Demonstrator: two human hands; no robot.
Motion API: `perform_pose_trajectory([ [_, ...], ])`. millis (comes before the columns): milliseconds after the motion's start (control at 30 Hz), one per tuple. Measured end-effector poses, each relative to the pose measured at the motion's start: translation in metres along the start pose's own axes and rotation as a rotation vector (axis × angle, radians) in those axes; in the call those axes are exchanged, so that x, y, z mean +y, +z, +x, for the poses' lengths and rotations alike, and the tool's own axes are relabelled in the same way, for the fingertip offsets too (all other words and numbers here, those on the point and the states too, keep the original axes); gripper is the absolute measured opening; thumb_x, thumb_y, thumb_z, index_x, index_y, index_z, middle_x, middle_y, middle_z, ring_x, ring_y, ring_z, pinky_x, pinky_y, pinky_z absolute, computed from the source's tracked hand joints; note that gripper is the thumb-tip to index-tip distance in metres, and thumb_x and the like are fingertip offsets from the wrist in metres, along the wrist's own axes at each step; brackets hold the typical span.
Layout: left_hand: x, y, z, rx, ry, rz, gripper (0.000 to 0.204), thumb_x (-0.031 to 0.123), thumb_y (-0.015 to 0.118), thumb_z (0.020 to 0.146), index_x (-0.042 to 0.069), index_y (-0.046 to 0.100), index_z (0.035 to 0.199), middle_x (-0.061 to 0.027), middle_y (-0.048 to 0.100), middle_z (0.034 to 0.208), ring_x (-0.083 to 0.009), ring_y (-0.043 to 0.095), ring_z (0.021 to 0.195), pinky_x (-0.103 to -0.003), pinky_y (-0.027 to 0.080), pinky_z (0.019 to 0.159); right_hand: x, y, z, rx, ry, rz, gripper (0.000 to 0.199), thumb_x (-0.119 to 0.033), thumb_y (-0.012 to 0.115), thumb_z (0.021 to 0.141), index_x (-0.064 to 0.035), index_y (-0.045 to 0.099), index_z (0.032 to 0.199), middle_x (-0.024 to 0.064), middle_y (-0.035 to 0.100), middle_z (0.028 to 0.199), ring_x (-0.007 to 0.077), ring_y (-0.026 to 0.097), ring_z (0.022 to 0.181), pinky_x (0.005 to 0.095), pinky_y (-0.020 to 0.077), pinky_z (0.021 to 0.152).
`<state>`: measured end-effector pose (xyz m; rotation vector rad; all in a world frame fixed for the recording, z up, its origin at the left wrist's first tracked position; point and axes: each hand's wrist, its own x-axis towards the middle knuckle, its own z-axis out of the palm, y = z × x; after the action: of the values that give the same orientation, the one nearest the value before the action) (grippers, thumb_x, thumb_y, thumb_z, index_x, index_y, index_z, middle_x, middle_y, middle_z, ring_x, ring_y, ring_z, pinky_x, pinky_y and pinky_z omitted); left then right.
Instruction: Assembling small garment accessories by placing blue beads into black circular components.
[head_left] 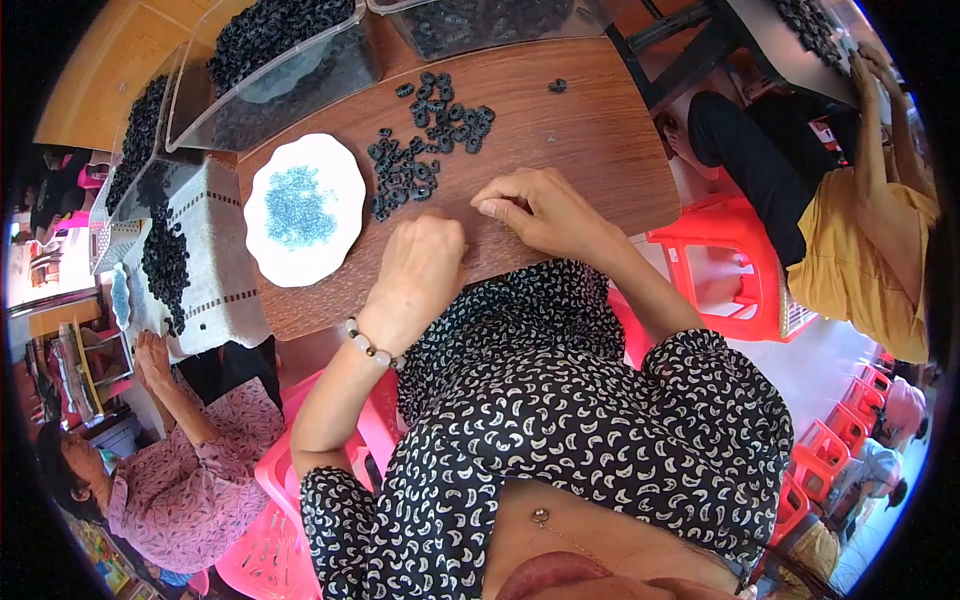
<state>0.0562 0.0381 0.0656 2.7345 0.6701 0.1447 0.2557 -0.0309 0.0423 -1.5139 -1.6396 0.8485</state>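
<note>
My left hand rests on the near edge of the round wooden table, fingers curled under; I cannot tell if it holds anything. My right hand lies just beside it, fingertips pinched together on the tabletop, what they pinch is too small to see. Ahead of both hands lies a scatter of small black rings. A white scalloped plate with tiny blue beads sits to the left of the rings.
Clear plastic bins full of black rings stand at the table's far side. A person in a pink patterned top works at a cloth-covered table on the left. Another person in yellow sits right, by red plastic stools.
</note>
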Motion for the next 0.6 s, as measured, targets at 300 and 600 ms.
perform_pose_trajectory([
  [300, 0.023, 0.015, 0.011, -0.096, 0.074, 0.465, 0.007, 0.006, 0.067, 0.077, 0.005, 0.074, 0.079, -0.0105, 0.067, 0.075, -0.0234, 0.068, 0.073, -0.033, 0.053, 0.057, 0.011, 0.005, 0.003, 0.051, 0.002, 0.071, 0.020, -0.015, 0.061, 0.095, 0.0018, 0.072, 0.098, 0.0206, 0.073, 0.093, 0.0360, 0.071, 0.089, 0.0411, 0.0544, 0.078],
  [600, 0.029, 0.020, 0.020, -0.160, 0.104, 0.723, 0.010, 0.017, 0.068, 0.080, 0.010, 0.074, 0.077, -0.0021, 0.065, 0.075, -0.0158, 0.063, 0.073, -0.030, 0.045, 0.055, 0.013, 0.009, 0.003, 0.053, 0.001, 0.063, 0.021, -0.012, 0.058, 0.096, 0.0024, 0.072, 0.097, 0.0201, 0.073, 0.093, 0.0354, 0.071, 0.089, 0.0406, 0.0546, 0.079],
])
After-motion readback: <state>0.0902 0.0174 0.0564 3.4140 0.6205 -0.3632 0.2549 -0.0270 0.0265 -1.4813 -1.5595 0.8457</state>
